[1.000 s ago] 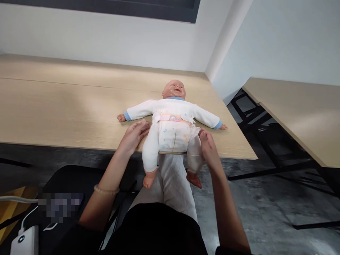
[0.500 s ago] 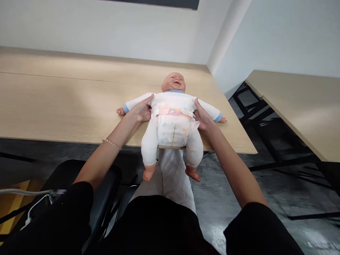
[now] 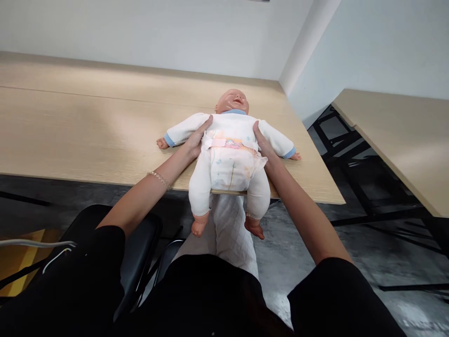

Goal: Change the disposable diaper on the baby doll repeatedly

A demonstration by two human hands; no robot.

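Note:
A baby doll (image 3: 231,124) in a white suit with blue cuffs and collar lies on its back on the wooden table (image 3: 87,135), its legs hanging over the front edge. Round its waist is a diaper (image 3: 229,164) with a pink patterned band. My left hand (image 3: 199,136) grips the doll's side below the armpit, thumb on the chest. On the other side my right hand (image 3: 262,140) holds the doll the same way. The fingers of both hands are mostly hidden beside and behind the doll's body.
A second table (image 3: 396,131) stands to the right, with black metal frames below it. Black chairs (image 3: 140,252) are at the lower left, near a white cable (image 3: 35,243). A wall runs behind the tables.
Both hands have slid up the doll's sides towards its armpits, and the chest cloth lies smoother. The doll's head has tilted slightly to the right. The view has shifted a little.

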